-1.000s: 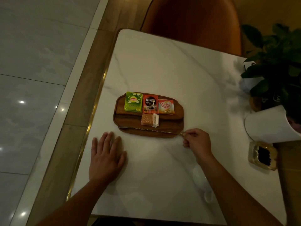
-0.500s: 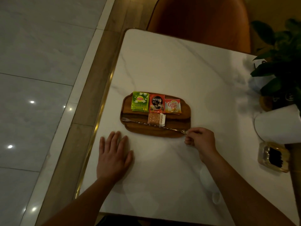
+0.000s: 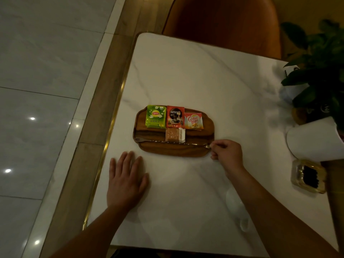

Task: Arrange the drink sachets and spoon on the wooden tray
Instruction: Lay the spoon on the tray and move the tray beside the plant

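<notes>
Spoon placement step: right hand (image 3: 226,152) fingers (image 3: 214,146) clamped on spoon (image 3: 173,142) end, spoon lying across wooden tray (image 3: 175,151) below sachets (image 3: 175,119). Left hand (image 3: 125,181) fingers apart, flat on counter (image 3: 186,81). Next: release gently.

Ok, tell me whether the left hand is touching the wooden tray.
No, the left hand lies flat on the table, apart from the wooden tray.

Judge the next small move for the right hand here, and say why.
Probably release the spoon and draw the right hand back: it pinches the spoon's end, and the spoon already lies along the wooden tray, just below the brown sachet, inside the rim.
</notes>
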`<state>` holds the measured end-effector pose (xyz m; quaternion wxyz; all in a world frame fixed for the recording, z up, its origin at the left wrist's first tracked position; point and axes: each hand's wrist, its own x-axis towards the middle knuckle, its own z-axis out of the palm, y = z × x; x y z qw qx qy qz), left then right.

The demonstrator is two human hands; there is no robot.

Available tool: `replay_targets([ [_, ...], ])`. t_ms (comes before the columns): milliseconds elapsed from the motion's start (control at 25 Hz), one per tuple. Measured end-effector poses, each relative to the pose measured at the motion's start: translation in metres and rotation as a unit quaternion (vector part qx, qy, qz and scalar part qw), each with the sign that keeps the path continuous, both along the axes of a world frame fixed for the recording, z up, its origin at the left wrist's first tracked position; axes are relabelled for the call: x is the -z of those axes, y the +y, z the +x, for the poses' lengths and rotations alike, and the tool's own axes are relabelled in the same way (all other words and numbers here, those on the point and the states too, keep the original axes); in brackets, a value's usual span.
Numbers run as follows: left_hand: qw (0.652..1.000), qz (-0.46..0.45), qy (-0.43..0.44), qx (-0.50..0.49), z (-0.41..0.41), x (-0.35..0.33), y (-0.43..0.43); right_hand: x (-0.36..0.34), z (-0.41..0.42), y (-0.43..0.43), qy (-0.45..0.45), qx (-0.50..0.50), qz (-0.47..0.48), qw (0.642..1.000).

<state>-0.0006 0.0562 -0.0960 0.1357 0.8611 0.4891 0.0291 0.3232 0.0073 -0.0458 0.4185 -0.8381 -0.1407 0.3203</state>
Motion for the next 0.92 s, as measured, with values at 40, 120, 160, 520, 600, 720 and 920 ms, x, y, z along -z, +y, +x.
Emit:
replay_targets([
  [40, 1.0, 0.0, 0.0, 0.0, 0.0, 0.0, 0.0, 0.0, 0.0, 0.0, 0.003, -0.003, 0.001, 1.0],
  [120, 1.0, 0.0, -0.001, -0.001, -0.001, 0.001, 0.0, 0.0, -0.001, -0.001, 0.008, -0.006, 0.003, 1.0],
  [160, 1.0, 0.0, -0.001, -0.001, -0.001, 0.002, 0.0, 0.001, -0.001, -0.002, 0.011, -0.006, 0.007, 1.0],
  [520, 1.0, 0.003, 0.008, 0.002, -0.001, 0.005, 0.001, 0.005, 0.002, -0.005, -0.002, -0.015, -0.003, 1.0],
  [600, 1.0, 0.004, 0.004, 0.003, -0.001, 0.005, 0.001, 0.005, 0.003, -0.005, 0.001, -0.01, -0.005, 1.0],
  [720, 1.0, -0.002, -0.002, 0.003, -0.001, 0.003, 0.001, 0.003, 0.006, -0.007, 0.008, 0.019, 0.004, 1.0],
  [920, 0.999, -0.024, -0.019, -0.017, 0.0, -0.009, 0.006, 0.0, 0.014, -0.01, 0.043, 0.022, 0.004, 0.999],
])
